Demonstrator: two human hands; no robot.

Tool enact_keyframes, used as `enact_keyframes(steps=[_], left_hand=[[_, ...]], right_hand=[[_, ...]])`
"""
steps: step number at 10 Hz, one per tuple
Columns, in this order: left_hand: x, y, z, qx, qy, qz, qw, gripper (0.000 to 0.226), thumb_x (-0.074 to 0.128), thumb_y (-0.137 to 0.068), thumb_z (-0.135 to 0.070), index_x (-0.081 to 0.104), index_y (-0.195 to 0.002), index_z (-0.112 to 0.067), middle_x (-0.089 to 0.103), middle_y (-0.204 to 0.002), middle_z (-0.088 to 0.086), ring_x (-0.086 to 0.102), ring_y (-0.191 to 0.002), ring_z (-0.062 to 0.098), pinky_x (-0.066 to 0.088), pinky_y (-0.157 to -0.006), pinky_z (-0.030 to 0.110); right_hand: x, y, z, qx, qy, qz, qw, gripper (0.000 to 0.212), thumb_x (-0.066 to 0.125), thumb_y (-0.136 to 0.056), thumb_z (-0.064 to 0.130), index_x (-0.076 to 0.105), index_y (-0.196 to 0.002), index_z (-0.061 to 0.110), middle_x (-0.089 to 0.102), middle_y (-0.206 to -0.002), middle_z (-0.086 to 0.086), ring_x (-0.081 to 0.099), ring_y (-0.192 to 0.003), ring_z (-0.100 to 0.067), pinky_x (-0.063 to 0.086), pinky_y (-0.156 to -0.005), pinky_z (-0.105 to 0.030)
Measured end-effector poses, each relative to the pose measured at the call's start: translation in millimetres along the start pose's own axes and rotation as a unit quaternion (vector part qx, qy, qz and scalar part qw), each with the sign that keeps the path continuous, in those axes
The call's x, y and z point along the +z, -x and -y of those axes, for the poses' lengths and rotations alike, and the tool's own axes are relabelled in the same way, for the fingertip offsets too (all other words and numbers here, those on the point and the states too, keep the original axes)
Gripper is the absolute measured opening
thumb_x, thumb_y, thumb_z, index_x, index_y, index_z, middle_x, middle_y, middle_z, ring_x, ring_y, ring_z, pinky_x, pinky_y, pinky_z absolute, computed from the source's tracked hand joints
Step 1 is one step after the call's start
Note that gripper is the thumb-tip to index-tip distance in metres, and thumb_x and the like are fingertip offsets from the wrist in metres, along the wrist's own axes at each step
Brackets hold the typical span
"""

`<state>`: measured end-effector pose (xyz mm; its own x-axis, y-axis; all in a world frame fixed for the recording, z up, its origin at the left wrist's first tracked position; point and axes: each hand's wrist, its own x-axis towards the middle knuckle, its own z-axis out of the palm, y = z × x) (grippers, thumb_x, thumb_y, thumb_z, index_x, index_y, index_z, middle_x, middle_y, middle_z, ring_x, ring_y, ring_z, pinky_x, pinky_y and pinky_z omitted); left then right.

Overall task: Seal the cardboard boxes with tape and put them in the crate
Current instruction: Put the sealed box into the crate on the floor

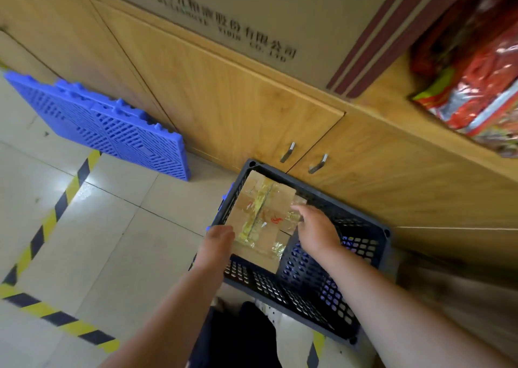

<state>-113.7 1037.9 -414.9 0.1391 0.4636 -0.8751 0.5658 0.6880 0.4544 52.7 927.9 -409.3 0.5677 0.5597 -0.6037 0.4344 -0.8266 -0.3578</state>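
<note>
A cardboard box [259, 219], its top crossed with strips of glossy clear and yellowish tape and marked with a small red scribble, sits inside the outline of a black perforated crate [308, 292] at lower centre of the frame. The box fills the left part of the crate. Whether it rests on the bottom or hangs just above it cannot be told.

Both hands are on the box. The left hand [220, 240] grips its near left edge, the fingers curled out of sight round the cardboard. The right hand [315, 226] holds the right edge, its fingers [297, 208] bent over the taped top; this part is a little blurred.

The crate stands on a pale tiled floor [131, 244], just in front of a wooden cabinet [232, 98] with two metal door handles [288, 152] near the crate's far rim. A blue plastic grid pallet [112, 127] leans against the cabinet at left of the frame, well apart from the crate. Yellow-and-black hazard tape [57, 203] runs across the tiles at lower left.

At the top of the frame a large printed carton [252, 11] sits on the cabinet, and at upper right lie shiny red packets [482, 87] — blurred, their print unreadable.
</note>
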Motion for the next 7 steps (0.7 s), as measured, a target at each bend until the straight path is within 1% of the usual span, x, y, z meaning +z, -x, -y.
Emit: enact_keyframes(steps=[1, 2, 3, 4, 5, 6, 7], left_hand=[[-7.9, 44.7, -24.8, 0.024, -0.014, 0.017, 0.999, 0.010, 0.052, -0.093, -0.016, 0.059, -0.095, -0.022, 0.060, -0.102, 0.007, 0.056, -0.097, 0.025, 0.045, -0.095, 0.039], [-9.4, 87.4, -47.7, 0.033, -0.004, 0.059, 0.998, 0.017, 0.046, -0.097, -0.006, 0.057, -0.109, -0.009, 0.060, -0.098, 0.007, 0.057, -0.090, 0.022, 0.047, -0.087, 0.035], [-11.6, 130.1, -68.1, 0.055, -0.012, 0.069, 0.996, 0.016, 0.045, -0.097, -0.004, 0.056, -0.109, -0.004, 0.058, -0.084, 0.003, 0.055, -0.073, 0.013, 0.044, -0.068, 0.024], [-17.0, 172.7, -85.8, 0.082, -0.031, 0.072, 0.994, 0.025, 0.049, -0.096, -0.010, 0.055, -0.119, -0.001, 0.059, -0.088, 0.001, 0.055, -0.076, 0.014, 0.047, -0.075, 0.031], [-24.7, 224.4, -105.9, 0.095, -0.009, 0.073, 0.993, 0.026, 0.050, -0.095, -0.006, 0.055, -0.120, -0.001, 0.061, -0.091, 0.003, 0.056, -0.080, 0.016, 0.047, -0.086, 0.038], [-31.7, 252.9, -114.4, 0.116, 0.007, 0.072, 0.991, 0.027, 0.049, -0.094, -0.001, 0.054, -0.121, 0.003, 0.060, -0.092, 0.007, 0.055, -0.080, 0.017, 0.045, -0.074, 0.027], [-36.7, 284.0, -118.5, 0.142, 0.006, 0.096, 0.985, 0.028, 0.049, -0.095, -0.002, 0.053, -0.121, 0.004, 0.059, -0.090, 0.005, 0.056, -0.081, 0.019, 0.046, -0.077, 0.029]], right_hand=[[-39.7, 40.6, 8.7, 0.001, -0.019, 0.015, 1.000, 0.039, 0.042, -0.098, 0.010, 0.051, -0.133, 0.025, 0.051, -0.138, 0.000, 0.058, -0.109, -0.018, 0.050, -0.077, -0.028], [-76.8, 79.0, 18.2, -0.013, -0.034, 0.039, 0.999, 0.034, 0.044, -0.099, 0.016, 0.055, -0.129, 0.026, 0.055, -0.134, 0.001, 0.060, -0.100, -0.014, 0.046, -0.069, -0.025], [-108.3, 111.2, 27.9, -0.033, -0.015, 0.067, 0.997, 0.032, 0.044, -0.099, 0.021, 0.055, -0.129, 0.028, 0.060, -0.125, 0.002, 0.061, -0.081, -0.007, 0.046, -0.060, -0.021], [-137.4, 143.9, 40.3, -0.042, 0.003, 0.087, 0.995, 0.033, 0.042, -0.100, 0.023, 0.054, -0.130, 0.028, 0.061, -0.119, 0.005, 0.059, -0.069, -0.007, 0.046, -0.054, -0.019], [-161.2, 177.3, 50.7, -0.055, 0.020, 0.108, 0.992, 0.028, 0.044, -0.099, 0.026, 0.055, -0.125, 0.028, 0.061, -0.119, 0.004, 0.063, -0.093, -0.017, 0.054, -0.079, -0.036], [-180.2, 207.5, 56.9, -0.071, 0.024, 0.114, 0.991, 0.027, 0.048, -0.098, 0.030, 0.056, -0.123, 0.026, 0.061, -0.120, 0.003, 0.060, -0.101, -0.018, 0.051, -0.087, -0.037], [-195.1, 237.8, 61.1, -0.069, -0.008, 0.086, 0.994, 0.032, 0.050, -0.097, 0.030, 0.054, -0.129, 0.026, 0.057, -0.126, 0.003, 0.056, -0.108, -0.014, 0.045, -0.084, -0.028]])
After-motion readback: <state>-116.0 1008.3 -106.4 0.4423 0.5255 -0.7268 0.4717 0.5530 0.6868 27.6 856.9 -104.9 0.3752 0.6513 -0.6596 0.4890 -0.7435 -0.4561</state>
